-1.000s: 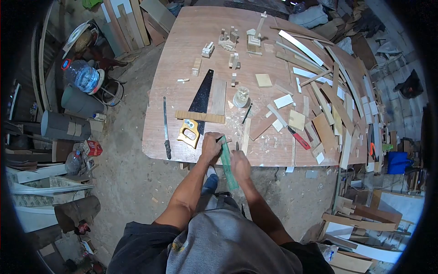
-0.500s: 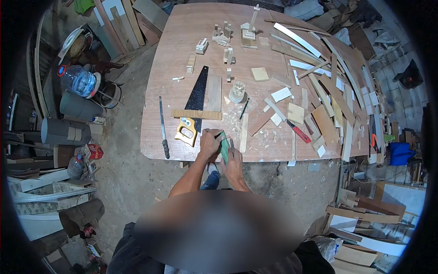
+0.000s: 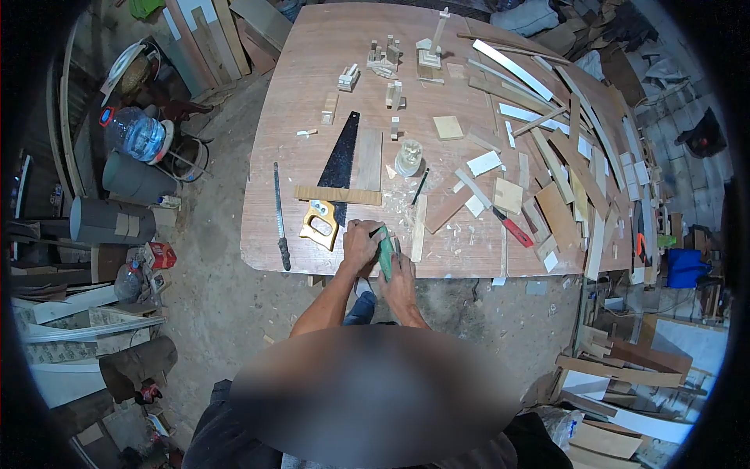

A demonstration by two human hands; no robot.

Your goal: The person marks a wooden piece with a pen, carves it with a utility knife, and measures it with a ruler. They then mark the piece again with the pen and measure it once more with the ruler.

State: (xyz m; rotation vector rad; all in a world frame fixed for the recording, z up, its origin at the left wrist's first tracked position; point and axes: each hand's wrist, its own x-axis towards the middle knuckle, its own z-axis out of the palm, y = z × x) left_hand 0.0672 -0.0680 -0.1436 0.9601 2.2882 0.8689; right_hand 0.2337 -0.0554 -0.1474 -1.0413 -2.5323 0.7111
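At the table's near edge, my left hand (image 3: 362, 244) is closed on the upper end of a green strip (image 3: 385, 255) that looks like sandpaper. My right hand (image 3: 401, 283) grips its lower end, fingers pointing up the strip. A thin dark piece shows along the right fingers; I cannot make out what it is. Whatever lies inside the folded strip is hidden. Left of my hands lies a handsaw (image 3: 338, 168) with a yellow handle, a wooden strip (image 3: 337, 195) across its blade. A narrow light wood slat (image 3: 419, 228) lies just right of my hands.
On the table (image 3: 273, 102) are a long thin blade (image 3: 280, 219), a jar (image 3: 408, 159), a pencil (image 3: 420, 187), and a red-handled knife (image 3: 513, 228). Small wooden models (image 3: 383, 55) stand at the back. Wood offcuts (image 3: 574, 168) pile up on the right.
The view has shifted very slightly. Both hands keep nearly the same place and the same grip on the green strip.
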